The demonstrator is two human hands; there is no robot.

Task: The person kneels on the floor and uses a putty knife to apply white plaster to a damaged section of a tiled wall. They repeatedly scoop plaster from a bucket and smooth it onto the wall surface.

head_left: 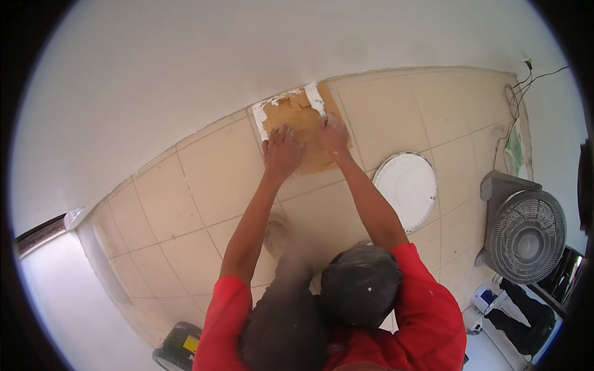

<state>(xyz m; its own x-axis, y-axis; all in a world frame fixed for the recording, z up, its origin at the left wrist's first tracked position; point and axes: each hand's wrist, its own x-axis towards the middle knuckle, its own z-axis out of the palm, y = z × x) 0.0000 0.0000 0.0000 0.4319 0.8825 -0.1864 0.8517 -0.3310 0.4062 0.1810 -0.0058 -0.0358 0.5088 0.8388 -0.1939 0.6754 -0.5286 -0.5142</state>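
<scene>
A brown sheet, like cardboard or heavy paper, lies on the tiled floor against the wall. White paste is smeared along its left and far edges, and its surface looks torn there. My left hand presses flat on the sheet's near left part, fingers spread. On the right side of it, my right hand is closed around the near end of a flat white-coated tool. The tool's far end reaches toward the wall; its exact kind is unclear. A round white lid or bucket top sits right of my right forearm.
The white wall runs along the far side. To the right stand a grey box fan, a loose cable and a green-and-white bag. A dark green container is at lower left. My bent knees are close below my arms.
</scene>
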